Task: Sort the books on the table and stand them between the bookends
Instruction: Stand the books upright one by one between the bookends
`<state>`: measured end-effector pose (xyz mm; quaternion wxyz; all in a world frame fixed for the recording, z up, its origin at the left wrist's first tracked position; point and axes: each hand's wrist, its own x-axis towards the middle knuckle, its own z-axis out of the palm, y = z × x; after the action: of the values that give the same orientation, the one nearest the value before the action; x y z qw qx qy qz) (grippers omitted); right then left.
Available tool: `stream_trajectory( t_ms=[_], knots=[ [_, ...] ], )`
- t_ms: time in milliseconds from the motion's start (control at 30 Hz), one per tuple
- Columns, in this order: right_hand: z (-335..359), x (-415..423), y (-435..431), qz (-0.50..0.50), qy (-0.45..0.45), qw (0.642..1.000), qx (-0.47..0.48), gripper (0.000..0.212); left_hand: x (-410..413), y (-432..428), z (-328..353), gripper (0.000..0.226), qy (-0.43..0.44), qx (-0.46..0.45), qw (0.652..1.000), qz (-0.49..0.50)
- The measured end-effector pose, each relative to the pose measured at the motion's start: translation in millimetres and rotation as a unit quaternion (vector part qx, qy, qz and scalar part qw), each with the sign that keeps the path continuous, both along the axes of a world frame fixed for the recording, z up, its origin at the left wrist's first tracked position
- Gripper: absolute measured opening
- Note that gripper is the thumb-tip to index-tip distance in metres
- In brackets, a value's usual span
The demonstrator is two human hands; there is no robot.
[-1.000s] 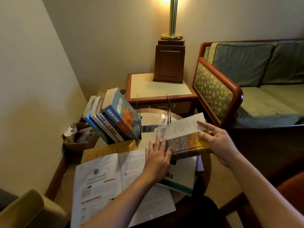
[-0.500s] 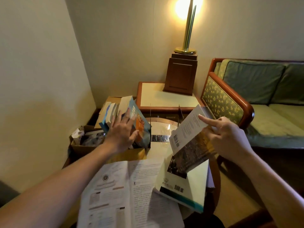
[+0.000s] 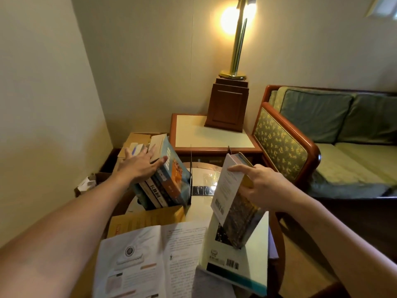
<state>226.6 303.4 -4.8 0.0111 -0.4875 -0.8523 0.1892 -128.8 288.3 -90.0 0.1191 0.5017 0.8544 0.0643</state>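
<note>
Several books [image 3: 165, 183] lean to the left in a row on the round table [image 3: 278, 237], beside a thin dark bookend [image 3: 190, 179]. My left hand [image 3: 140, 162] lies flat with spread fingers on the top edges of that row. My right hand [image 3: 261, 186] grips a white and dark paperback [image 3: 233, 203] near its top and holds it almost upright, its lower corner over a flat white book [image 3: 238, 254]. A second thin bookend [image 3: 229, 149] shows just behind the held book.
An open white booklet [image 3: 148, 259] and a yellow book [image 3: 146, 218] lie flat at the front of the table. Behind stand a side table [image 3: 212, 136] with a lamp base [image 3: 227, 104]. A sofa [image 3: 322, 136] is at the right, cardboard boxes [image 3: 137, 138] at the left.
My left hand left the paperback and moved up left onto the leaning row. My right hand tilted the paperback from nearly flat to almost upright. The view shifted up.
</note>
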Motion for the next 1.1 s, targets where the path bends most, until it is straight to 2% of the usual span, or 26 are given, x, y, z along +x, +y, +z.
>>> stream_trajectory(
  t_ms=[233,333,667,867,1100],
  knots=[
    [7,-12,0,0.005,0.042,0.998,-0.043,0.055,12,-8,4,0.079,0.015,0.011,1.0,0.009],
    [18,-20,-1,-0.001,0.086,0.994,-0.062,0.059,12,-6,3,0.079,0.017,0.011,1.0,0.008],
    [66,-80,-3,0.016,0.255,0.967,-0.022,0.057,4,-5,-3,0.079,0.02,0.019,1.0,-0.011],
    [64,-125,12,0.017,0.165,0.982,0.094,0.059,1,-7,-6,0.079,0.014,0.025,1.0,-0.012],
    [20,-175,41,0.002,0.139,0.98,0.141,0.063,3,-14,-1,0.082,0.025,0.03,0.999,-0.022]
  ],
)
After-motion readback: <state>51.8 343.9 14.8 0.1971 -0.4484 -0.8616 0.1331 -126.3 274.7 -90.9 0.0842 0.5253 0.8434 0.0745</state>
